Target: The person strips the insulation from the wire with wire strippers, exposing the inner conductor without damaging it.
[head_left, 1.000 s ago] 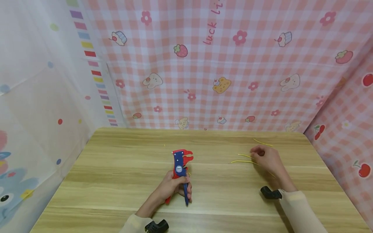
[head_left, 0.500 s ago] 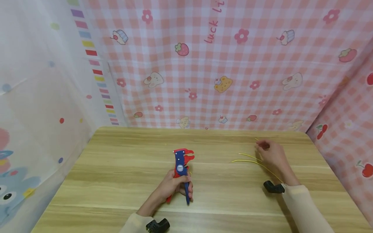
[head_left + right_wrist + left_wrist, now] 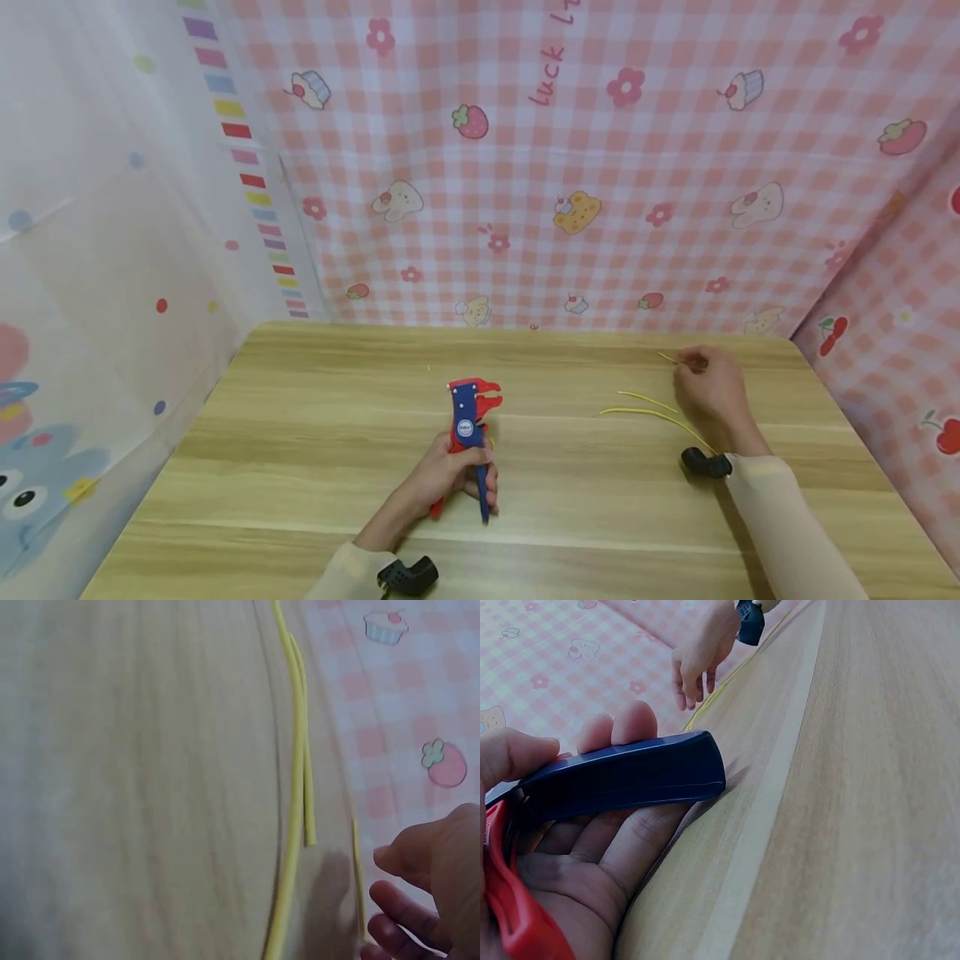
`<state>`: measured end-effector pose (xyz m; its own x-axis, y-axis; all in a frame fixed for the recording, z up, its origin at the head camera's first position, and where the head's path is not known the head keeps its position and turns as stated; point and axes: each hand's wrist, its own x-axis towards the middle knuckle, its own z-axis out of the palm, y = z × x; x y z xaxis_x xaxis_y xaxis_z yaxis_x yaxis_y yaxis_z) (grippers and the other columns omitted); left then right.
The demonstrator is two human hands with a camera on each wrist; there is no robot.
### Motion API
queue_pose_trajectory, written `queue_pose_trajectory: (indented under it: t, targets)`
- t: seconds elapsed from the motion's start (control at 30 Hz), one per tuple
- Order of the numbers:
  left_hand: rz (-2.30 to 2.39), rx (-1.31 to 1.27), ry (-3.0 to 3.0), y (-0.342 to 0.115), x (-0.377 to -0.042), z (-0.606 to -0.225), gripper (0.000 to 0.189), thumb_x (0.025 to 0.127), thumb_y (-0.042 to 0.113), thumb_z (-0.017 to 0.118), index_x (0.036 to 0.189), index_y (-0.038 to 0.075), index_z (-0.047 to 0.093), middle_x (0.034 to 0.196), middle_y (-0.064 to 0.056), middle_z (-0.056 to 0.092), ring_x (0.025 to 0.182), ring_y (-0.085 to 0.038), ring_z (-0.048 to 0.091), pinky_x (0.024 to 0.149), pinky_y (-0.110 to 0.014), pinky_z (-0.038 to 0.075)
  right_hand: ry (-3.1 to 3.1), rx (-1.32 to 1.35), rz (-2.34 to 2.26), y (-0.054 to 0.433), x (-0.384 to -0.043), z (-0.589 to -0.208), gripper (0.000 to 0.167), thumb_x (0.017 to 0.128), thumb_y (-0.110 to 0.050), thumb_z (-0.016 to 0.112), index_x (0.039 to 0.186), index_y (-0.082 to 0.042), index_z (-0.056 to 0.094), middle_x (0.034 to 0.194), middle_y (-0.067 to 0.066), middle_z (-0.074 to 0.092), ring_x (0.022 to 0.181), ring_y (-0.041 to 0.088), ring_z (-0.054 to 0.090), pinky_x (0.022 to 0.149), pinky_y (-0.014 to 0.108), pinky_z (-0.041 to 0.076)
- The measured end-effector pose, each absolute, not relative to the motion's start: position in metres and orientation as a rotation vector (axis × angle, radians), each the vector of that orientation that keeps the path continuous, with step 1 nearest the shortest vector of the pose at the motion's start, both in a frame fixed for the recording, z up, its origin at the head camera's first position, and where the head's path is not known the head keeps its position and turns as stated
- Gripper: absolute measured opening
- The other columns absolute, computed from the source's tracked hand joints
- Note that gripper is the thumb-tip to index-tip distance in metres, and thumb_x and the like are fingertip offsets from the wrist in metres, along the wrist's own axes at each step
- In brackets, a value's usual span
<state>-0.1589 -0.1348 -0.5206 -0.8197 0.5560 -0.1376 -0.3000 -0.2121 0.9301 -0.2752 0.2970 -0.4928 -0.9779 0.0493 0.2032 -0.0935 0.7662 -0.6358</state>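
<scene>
My left hand (image 3: 444, 471) grips the handles of a red-and-blue wire stripper (image 3: 465, 407), its red jaws pointing right; in the left wrist view the blue handle (image 3: 630, 776) lies across the fingers. At the far right, my right hand (image 3: 716, 392) hovers at a short yellow wire (image 3: 667, 357) near the table's back edge. Seen from the right wrist, the thumb and loosely bent fingers are apart beside that thin wire (image 3: 358, 877), with no grip visible. Two more yellow wires lie nearer: a long curved wire (image 3: 630, 409) and a shorter wire (image 3: 637, 397).
The wooden table (image 3: 300, 467) is backed by a pink checked curtain (image 3: 525, 208). A tiny yellow scrap (image 3: 428, 367) lies toward the back left. Another yellow bit (image 3: 492, 442) shows beside the stripper. Black wrist cameras sit at both sleeves.
My right hand has moved away from the two nearer wires, back and to the right, to the far wire. The left hand keeps holding the wire stripper in place.
</scene>
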Motion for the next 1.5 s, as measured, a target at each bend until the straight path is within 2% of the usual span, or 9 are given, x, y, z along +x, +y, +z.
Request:
queue_pose_trajectory:
  t: [0.1, 0.2, 0.43, 0.67, 0.97, 1.13, 1.27, 1.5]
  targets:
    - [2.072, 0.312, 1.509, -0.135, -0.159, -0.519, 0.028, 0.105, 0.015, 0.053, 0.116, -0.008, 0.043, 0.078, -0.005, 0.071, 0.069, -0.02, 0.074, 0.076, -0.054, 0.065, -2.745, 0.06, 0.959, 0.299, -0.282, -0.496, 0.027, 0.094, -0.008, 0.061, 0.115, 0.005, 0.07, 0.114, 0.03, 0.07, 0.108, 0.045, 0.064, 0.09, 0.053, 0.052]
    - [2.084, 0.317, 1.493, -0.135, -0.158, -0.519, 0.024, 0.105, 0.013, 0.052, 0.115, -0.007, 0.044, 0.078, -0.005, 0.071, 0.068, -0.02, 0.074, 0.076, -0.054, 0.065, -2.756, 0.05, 0.94, 0.3, -0.286, -0.498, 0.026, 0.094, -0.008, 0.062, 0.114, 0.005, 0.07, 0.114, 0.03, 0.07, 0.109, 0.046, 0.063, 0.092, 0.056, 0.051]
    - [2.092, 0.33, 1.485, -0.134, -0.159, -0.519, 0.017, 0.104, 0.012, 0.052, 0.109, -0.003, 0.047, 0.077, -0.005, 0.07, 0.067, -0.021, 0.073, 0.075, -0.054, 0.065, -2.745, 0.036, 0.86, 0.303, -0.287, -0.499, 0.017, 0.092, -0.01, 0.068, 0.1, 0.004, 0.073, 0.099, 0.028, 0.071, 0.095, 0.044, 0.062, 0.08, 0.048, 0.049]
    - [2.084, 0.303, 1.486, -0.134, -0.158, -0.519, 0.021, 0.105, 0.011, 0.051, 0.113, -0.007, 0.045, 0.077, -0.005, 0.071, 0.068, -0.021, 0.074, 0.076, -0.053, 0.065, -2.766, 0.032, 0.853, 0.303, -0.288, -0.501, 0.016, 0.093, -0.011, 0.067, 0.091, 0.003, 0.075, 0.087, 0.021, 0.074, 0.085, 0.038, 0.065, 0.072, 0.037, 0.047]
    - [2.074, 0.283, 1.496, -0.134, -0.158, -0.518, 0.024, 0.104, 0.014, 0.054, 0.114, -0.006, 0.046, 0.078, -0.006, 0.071, 0.068, -0.02, 0.074, 0.077, -0.052, 0.065, -2.856, 0.04, 0.894, 0.3, -0.282, -0.496, 0.02, 0.099, -0.016, 0.059, 0.099, 0.003, 0.067, 0.093, 0.022, 0.067, 0.088, 0.035, 0.061, 0.073, 0.036, 0.045]
    - [2.079, 0.296, 1.493, -0.133, -0.158, -0.519, 0.015, 0.104, 0.012, 0.053, 0.108, -0.002, 0.048, 0.075, -0.005, 0.07, 0.067, -0.02, 0.073, 0.074, -0.054, 0.065, -2.872, 0.096, 0.96, 0.295, -0.275, -0.492, 0.019, 0.102, -0.014, 0.057, 0.103, 0.003, 0.064, 0.092, 0.019, 0.066, 0.085, 0.03, 0.059, 0.071, 0.032, 0.045]
    - [2.086, 0.31, 1.482, -0.132, -0.157, -0.52, 0.013, 0.103, 0.012, 0.054, 0.105, 0.001, 0.048, 0.074, -0.005, 0.07, 0.066, -0.019, 0.073, 0.073, -0.056, 0.065, -2.873, 0.113, 0.972, 0.292, -0.269, -0.49, 0.021, 0.104, -0.015, 0.056, 0.106, 0.003, 0.066, 0.094, 0.02, 0.067, 0.085, 0.028, 0.059, 0.072, 0.032, 0.047]
    - [2.084, 0.323, 1.488, -0.133, -0.158, -0.519, 0.014, 0.104, 0.011, 0.051, 0.108, -0.002, 0.047, 0.075, -0.004, 0.07, 0.066, -0.019, 0.073, 0.073, -0.055, 0.065, -2.875, 0.08, 0.995, 0.286, -0.263, -0.488, 0.025, 0.106, -0.018, 0.054, 0.114, 0.001, 0.068, 0.103, 0.021, 0.068, 0.091, 0.029, 0.059, 0.076, 0.034, 0.045]
